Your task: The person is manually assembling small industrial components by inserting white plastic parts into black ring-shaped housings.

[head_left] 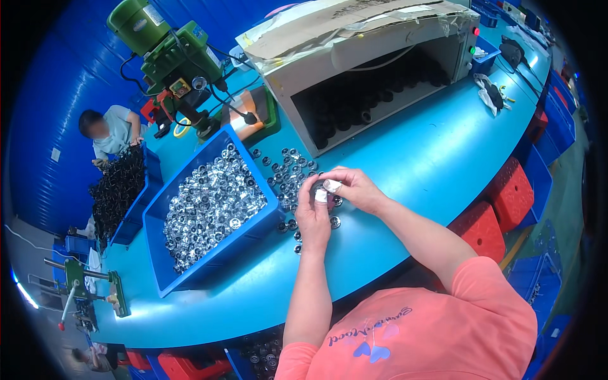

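My left hand (311, 220) and my right hand (360, 190) meet above the blue-green table (405, 152), fingers curled together. Both grip a small dark round part (316, 187), mostly covered by the fingers, so its exact kind is hidden. White tape wraps a digit on each hand. Small shiny round metal parts (292, 172) lie loose on the table around and beyond my hands. To their left, a blue bin (218, 265) is filled with a heap of similar metal parts (212, 206).
A white box-shaped machine (285, 95) with dark round pieces inside stands beyond my hands. Behind the bin is a green press (177, 69); a hand press (117, 294) stands at left. Another person (114, 136) works by a bin of black parts (120, 190). Red stools (478, 234) line the right edge.
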The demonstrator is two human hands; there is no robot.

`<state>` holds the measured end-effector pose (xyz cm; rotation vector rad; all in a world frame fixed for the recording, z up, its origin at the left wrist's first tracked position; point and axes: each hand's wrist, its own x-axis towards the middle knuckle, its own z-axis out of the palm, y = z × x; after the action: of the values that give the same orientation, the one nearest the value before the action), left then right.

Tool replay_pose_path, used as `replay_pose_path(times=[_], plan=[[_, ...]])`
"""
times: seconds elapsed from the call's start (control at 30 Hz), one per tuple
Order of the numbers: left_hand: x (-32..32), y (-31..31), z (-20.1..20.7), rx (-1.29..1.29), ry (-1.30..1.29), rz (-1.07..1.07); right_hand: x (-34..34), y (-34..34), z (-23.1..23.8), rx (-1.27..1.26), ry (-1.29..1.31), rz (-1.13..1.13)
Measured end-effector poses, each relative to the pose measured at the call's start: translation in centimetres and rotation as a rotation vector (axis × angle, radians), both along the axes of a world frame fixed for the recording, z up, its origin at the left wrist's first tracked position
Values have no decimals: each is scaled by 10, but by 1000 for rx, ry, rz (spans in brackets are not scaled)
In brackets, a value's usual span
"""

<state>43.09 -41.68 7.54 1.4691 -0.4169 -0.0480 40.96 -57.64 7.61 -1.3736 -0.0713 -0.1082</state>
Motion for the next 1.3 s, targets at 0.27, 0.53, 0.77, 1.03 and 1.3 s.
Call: replay_pose_path(times=[0.27, 0.53, 0.77, 1.03, 1.3], plan=[[-2, 1, 4, -49, 67, 102, -9, 19, 3, -241, -103, -221], [2, -4, -1, -171, 113, 165, -19, 38, 4, -472, -269, -417], [0, 1, 2, -12, 99, 44, -1, 11, -7, 142, 116, -5], [-4, -3, 8, 184, -232, 33, 0, -4, -2, 60, 56, -7], [-4, -9, 4, 374, -408, 150, 9, 4, -35, 53, 15, -92]])
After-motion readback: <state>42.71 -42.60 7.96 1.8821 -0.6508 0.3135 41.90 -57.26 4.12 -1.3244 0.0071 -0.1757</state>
